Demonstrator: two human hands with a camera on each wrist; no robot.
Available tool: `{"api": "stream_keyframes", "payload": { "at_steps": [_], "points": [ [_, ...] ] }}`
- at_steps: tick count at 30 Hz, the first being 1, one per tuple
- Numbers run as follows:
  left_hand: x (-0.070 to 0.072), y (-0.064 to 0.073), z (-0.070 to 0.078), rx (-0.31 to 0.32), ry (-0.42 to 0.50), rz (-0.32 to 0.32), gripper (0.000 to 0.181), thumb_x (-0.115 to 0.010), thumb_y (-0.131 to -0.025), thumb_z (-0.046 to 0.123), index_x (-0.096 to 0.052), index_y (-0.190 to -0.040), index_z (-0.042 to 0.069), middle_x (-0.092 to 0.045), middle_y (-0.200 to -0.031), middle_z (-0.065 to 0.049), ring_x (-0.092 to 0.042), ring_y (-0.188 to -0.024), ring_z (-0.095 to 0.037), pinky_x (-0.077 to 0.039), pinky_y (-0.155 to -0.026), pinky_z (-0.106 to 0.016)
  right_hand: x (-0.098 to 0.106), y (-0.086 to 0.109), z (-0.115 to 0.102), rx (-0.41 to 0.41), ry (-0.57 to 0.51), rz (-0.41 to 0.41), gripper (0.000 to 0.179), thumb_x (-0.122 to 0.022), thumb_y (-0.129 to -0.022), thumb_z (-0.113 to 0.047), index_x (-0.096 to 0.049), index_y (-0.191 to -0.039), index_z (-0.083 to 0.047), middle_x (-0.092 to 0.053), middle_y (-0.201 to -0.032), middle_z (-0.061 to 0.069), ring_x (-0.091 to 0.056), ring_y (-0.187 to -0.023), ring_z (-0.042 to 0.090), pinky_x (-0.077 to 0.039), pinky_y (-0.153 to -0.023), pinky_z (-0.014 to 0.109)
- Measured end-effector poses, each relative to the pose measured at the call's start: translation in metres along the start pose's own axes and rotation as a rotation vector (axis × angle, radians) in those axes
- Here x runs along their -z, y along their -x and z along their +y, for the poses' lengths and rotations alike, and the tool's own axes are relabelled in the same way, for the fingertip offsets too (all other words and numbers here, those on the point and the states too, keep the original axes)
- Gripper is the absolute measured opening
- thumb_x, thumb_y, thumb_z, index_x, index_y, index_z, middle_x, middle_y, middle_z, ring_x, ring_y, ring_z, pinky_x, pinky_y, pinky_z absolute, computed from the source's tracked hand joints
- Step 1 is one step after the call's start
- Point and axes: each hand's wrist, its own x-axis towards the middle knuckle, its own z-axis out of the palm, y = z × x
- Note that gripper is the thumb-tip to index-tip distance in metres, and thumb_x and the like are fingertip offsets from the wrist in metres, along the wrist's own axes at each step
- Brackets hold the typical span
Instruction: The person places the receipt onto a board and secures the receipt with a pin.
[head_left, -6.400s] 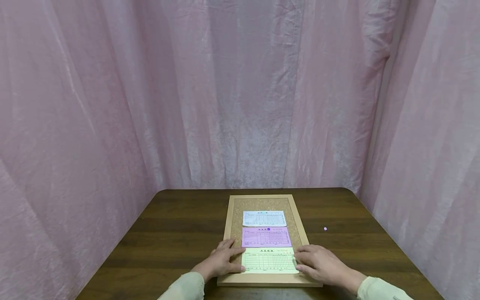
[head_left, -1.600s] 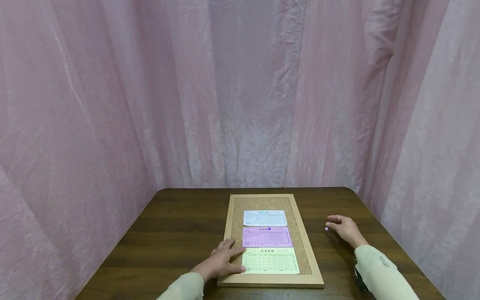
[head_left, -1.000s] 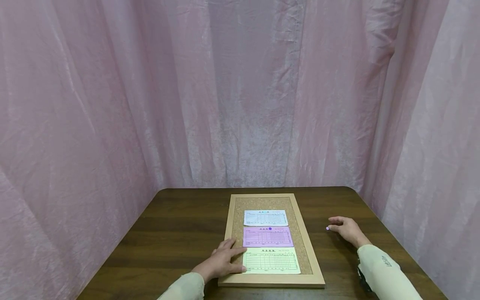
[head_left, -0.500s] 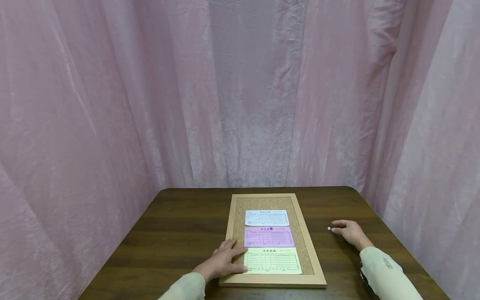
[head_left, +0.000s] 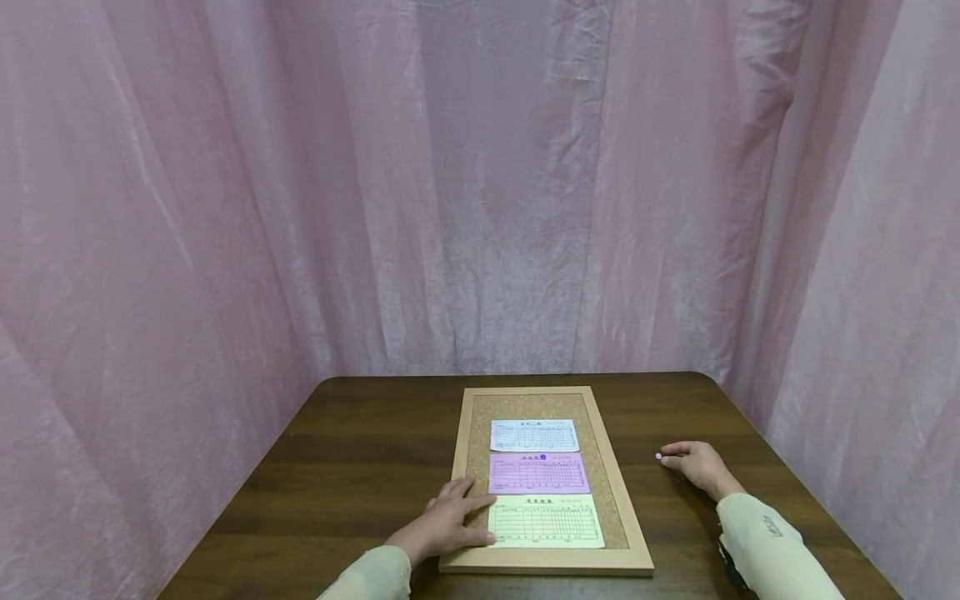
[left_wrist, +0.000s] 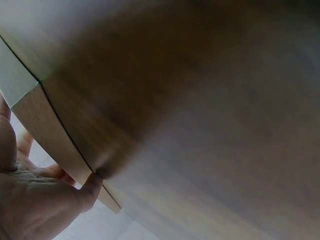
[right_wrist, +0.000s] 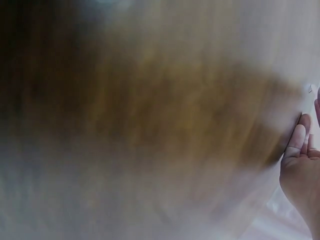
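Observation:
A framed cork board (head_left: 546, 564) lies flat on the brown table. It carries three printed slips, light blue (head_left: 534, 436) at the far end, purple (head_left: 538, 475) in the middle and pale green (head_left: 546, 523) nearest. My left hand (head_left: 442, 525) rests on the board's left edge, fingers spread, with two fingertips at the green slip. In the left wrist view this hand (left_wrist: 40, 200) touches the frame's side (left_wrist: 55, 130). To the board's right, my right hand (head_left: 697, 468) reaches thumb and forefinger to a small round purple tack (head_left: 658, 456). A slight gap shows between those fingertips.
A dark purple tack (head_left: 543, 457) sits at the top of the purple slip. A pale bluish spot shows at the top of the blue slip. Pink curtains (head_left: 517, 208) hang behind the table (head_left: 360, 450) and at both sides.
My right hand has left the green slip's right edge and gone to the small purple tack. Its fingertips have drawn slightly nearer the tack. My left hand has stayed on the board.

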Motion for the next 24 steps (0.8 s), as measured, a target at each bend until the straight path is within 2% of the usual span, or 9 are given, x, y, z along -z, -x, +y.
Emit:
{"api": "stream_keyframes", "payload": {
  "at_steps": [7,13,19,24],
  "points": [
    [0.0006,0.0007,0.0014,-0.002,0.005,-0.002,0.064,-0.075,-0.086,0.045,-0.058,-0.142,0.020,-0.024,-0.159,-0.023,-0.015,-0.146,-0.045,-0.018,-0.107,-0.073,-0.0029,0.0001,-0.0001,-0.001,0.005,-0.012,0.027,-0.068,-0.093,-0.012,-0.070,-0.112,0.007,-0.066,-0.116,0.025,-0.060,-0.104,0.036,-0.049,-0.084,0.045],
    [-0.0001,0.0015,0.0009,0.003,0.014,-0.002,0.064,-0.076,-0.085,0.045,-0.058,-0.141,0.019,-0.024,-0.159,-0.024,-0.015,-0.146,-0.045,-0.016,-0.106,-0.073,-0.0039,0.0030,-0.0038,0.017,0.023,-0.023,0.021,-0.070,-0.091,-0.011,-0.073,-0.106,0.005,-0.066,-0.113,0.024,-0.058,-0.097,0.029,-0.046,-0.078,0.037],
    [0.0011,0.0008,0.0001,0.004,0.016,-0.006,0.065,-0.075,-0.085,0.046,-0.057,-0.142,0.020,-0.023,-0.159,-0.023,-0.014,-0.146,-0.045,-0.016,-0.106,-0.074,-0.0051,0.0027,-0.0027,0.034,-0.014,0.005,0.020,-0.070,-0.090,-0.006,-0.071,-0.105,0.007,-0.070,-0.104,0.020,-0.063,-0.091,0.024,-0.048,-0.073,0.033],
    [0.0023,0.0008,0.0016,0.001,0.013,-0.009,0.064,-0.075,-0.086,0.045,-0.057,-0.142,0.020,-0.023,-0.159,-0.023,-0.014,-0.146,-0.045,-0.016,-0.106,-0.074,-0.0055,0.0014,-0.0019,0.039,0.007,0.031,0.021,-0.071,-0.088,-0.007,-0.071,-0.103,0.008,-0.071,-0.100,0.017,-0.063,-0.089,0.024,-0.049,-0.074,0.035]
  ]
}}
